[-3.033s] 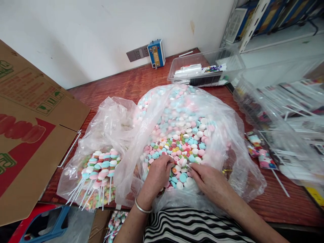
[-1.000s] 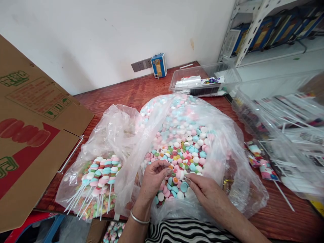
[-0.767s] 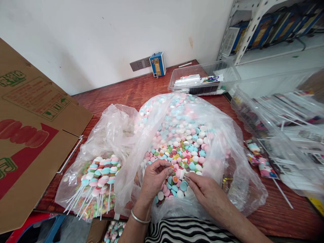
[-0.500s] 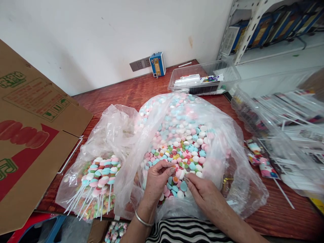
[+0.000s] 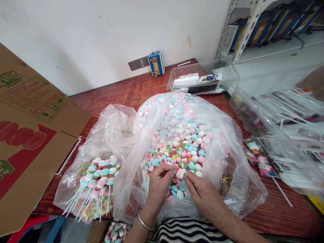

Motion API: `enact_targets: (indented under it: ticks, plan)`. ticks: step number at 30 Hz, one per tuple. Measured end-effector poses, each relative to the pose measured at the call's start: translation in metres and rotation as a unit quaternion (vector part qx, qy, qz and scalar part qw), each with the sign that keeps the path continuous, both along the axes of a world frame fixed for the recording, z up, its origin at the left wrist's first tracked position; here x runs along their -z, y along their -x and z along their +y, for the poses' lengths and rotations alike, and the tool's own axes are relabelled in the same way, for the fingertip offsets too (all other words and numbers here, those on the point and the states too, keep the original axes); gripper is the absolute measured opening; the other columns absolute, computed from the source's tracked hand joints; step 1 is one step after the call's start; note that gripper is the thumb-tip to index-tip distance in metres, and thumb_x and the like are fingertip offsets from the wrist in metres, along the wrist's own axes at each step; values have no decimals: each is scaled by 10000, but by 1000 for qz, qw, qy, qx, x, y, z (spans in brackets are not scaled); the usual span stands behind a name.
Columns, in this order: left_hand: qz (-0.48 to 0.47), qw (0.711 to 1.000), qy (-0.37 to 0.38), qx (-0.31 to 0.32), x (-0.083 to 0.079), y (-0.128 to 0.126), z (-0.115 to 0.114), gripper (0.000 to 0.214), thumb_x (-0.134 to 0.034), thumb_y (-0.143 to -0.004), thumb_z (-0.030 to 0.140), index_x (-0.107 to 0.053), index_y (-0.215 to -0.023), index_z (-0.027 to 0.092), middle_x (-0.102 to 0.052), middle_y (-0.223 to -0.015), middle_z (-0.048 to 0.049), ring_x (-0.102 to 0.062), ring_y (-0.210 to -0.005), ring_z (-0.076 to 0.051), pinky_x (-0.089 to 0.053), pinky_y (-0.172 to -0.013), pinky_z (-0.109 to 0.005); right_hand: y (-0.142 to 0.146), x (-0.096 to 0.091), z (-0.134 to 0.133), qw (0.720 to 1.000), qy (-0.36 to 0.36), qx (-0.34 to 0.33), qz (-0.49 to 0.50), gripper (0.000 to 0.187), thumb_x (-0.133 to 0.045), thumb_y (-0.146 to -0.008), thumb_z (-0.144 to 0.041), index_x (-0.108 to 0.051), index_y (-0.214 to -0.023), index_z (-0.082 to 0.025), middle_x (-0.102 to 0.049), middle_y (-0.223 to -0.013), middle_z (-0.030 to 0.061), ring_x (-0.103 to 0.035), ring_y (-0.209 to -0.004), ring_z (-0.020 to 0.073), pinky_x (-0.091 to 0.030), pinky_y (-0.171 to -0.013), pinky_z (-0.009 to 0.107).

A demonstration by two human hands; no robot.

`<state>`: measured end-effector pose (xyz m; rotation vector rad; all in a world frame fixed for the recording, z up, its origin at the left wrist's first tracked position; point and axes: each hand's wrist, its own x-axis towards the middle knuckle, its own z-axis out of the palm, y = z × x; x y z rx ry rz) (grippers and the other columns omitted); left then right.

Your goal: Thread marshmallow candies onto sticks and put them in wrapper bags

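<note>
A large clear plastic bag (image 5: 149,135) lies open, full of pink, white and blue marshmallow candies (image 5: 199,134) and small coloured gummy candies (image 5: 174,156). Over its mouth, my right hand (image 5: 202,189) pinches a pink-and-white marshmallow piece (image 5: 180,173) at its fingertips. A white stick end (image 5: 230,201) shows beyond that hand; whether it joins the piece I cannot tell. My left hand (image 5: 160,182) is closed in a pinch just left of the piece, and what its fingers hold is hidden. Finished-looking marshmallow skewers (image 5: 101,172) on white sticks lie on a second bag (image 5: 111,125) at left.
A printed cardboard box (image 5: 37,135) stands at the left. Clear plastic bins (image 5: 174,79) with packets and sticks are at the back and right. Wrapped candy sticks (image 5: 265,165) lie beside the right bin. A small blue device (image 5: 156,64) stands against the wall.
My left fingers have shifted slightly toward the marshmallow piece; an orange gummy near the left thumb no longer shows. My right hand keeps its pinch. The whole view has shifted slightly.
</note>
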<state>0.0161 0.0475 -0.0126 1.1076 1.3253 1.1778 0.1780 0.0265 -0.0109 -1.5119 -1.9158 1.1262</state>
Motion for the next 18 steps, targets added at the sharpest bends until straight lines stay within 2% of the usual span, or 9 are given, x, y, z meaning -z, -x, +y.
enact_targets:
  ticks: [4, 7, 9, 12, 15, 18]
  plan:
    - [95, 991, -86, 38, -8, -2, -3, 76, -689, -815, 234, -763, -833, 229, -700, -808, -39, -622, -807, -180, -485, -782, -307, 1, 1, 3, 998, -4, 24, 50, 276, -328, -968, -298, -574, -877, -212, -643, -773, 29, -591, -705, 196, -425, -647, 284]
    - [81, 991, -96, 43, -11, -4, -3, 91, -666, -838, 260, -748, -851, 223, -703, -852, -46, -628, -844, -185, -480, -820, -315, 2, -1, 8, 993, 9, 42, 110, 287, -353, -975, -330, -563, -818, -212, -620, -745, 13, -568, -693, 181, -425, -638, 268]
    - [26, 998, -62, 12, -9, -6, -1, 113, -652, -850, 301, -715, -896, 219, -696, -849, -36, -632, -811, -173, -488, -797, -307, 2, -4, 11, 989, 20, 53, 137, 287, -378, -969, -339, -540, -770, -211, -596, -724, 7, -549, -680, 174, -425, -622, 259]
    - [-105, 994, 18, -28, -3, -9, 6, 188, -675, -832, 356, -639, -951, 215, -638, -713, 18, -583, -639, -122, -470, -645, -246, 2, -9, 13, 991, -3, 51, 124, 246, -388, -944, -260, -504, -733, -212, -563, -726, 9, -532, -688, 172, -424, -631, 262]
    - [-166, 983, 78, 2, 1, -11, 12, 237, -699, -809, 387, -647, -875, 166, -579, -657, 27, -497, -561, -79, -399, -559, -198, -3, -11, 10, 995, -39, 11, 91, 225, -373, -936, -212, -521, -768, -212, -591, -796, 31, -563, -772, 188, -436, -703, 282]
    - [-167, 981, 102, 15, 3, -13, 13, 275, -707, -797, 408, -687, -831, 136, -556, -610, 19, -466, -549, -69, -379, -557, -190, -9, -7, 5, 998, -19, -1, 64, 231, -366, -961, -259, -549, -826, -215, -637, -835, 44, -591, -800, 204, -441, -720, 301]
